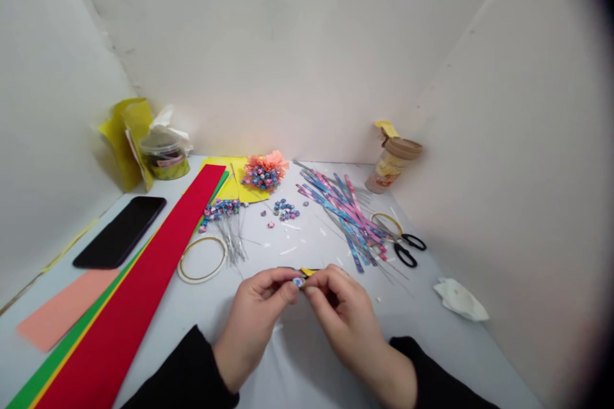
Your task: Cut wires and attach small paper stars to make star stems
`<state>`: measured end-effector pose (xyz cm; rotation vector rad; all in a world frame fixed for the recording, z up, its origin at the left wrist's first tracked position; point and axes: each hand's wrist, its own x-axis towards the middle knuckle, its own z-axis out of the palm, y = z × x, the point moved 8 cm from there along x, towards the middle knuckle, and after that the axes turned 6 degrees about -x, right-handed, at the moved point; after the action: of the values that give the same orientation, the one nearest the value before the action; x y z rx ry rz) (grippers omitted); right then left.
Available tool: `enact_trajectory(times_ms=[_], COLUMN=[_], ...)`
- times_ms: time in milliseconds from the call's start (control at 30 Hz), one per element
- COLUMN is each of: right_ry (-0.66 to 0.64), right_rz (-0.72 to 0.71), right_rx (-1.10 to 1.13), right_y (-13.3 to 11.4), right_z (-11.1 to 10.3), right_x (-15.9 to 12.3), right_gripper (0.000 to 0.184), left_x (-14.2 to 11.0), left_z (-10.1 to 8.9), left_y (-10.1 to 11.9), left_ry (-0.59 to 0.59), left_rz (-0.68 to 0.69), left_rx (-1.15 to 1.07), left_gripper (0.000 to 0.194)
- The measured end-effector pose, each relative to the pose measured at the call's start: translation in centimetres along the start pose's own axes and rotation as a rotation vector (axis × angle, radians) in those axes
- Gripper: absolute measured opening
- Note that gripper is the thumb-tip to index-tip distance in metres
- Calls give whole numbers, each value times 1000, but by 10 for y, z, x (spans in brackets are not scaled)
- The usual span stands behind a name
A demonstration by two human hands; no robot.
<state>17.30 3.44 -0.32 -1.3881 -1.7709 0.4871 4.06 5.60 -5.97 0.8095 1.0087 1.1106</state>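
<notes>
Near the front middle of the table, my left hand pinches a small blue folded-paper star between thumb and forefinger. My right hand is closed too, its thumb and fingertip pressed together at the star's right edge. Just behind my fingers lies a yellow-and-black tool, mostly hidden, so its kind is unclear. Beyond it is a loose group of similar paper stars. To their left, more stars sit on wire stems. Patterned paper strips spread out at the right, mixed with thin wires.
Black-handled scissors and a tape roll lie on either side. Long red paper, a phone and a plastic tub occupy the left. A star bouquet stands at the back, a cup at back right. Walls enclose the table.
</notes>
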Motion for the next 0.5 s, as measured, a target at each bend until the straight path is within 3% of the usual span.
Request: enact_trajectory(times_ms=[233, 500], right_ry=[31, 40], right_rz=[-59, -86], right_rx=[-26, -17], right_y=[-5, -8], right_z=[-3, -5], right_x=[-4, -7], right_gripper=[14, 13], left_x=[-2, -7], left_z=[3, 4], left_y=[8, 18], left_ry=[-52, -15], left_rz=[81, 123], left_rx=[117, 141], left_gripper=[11, 9])
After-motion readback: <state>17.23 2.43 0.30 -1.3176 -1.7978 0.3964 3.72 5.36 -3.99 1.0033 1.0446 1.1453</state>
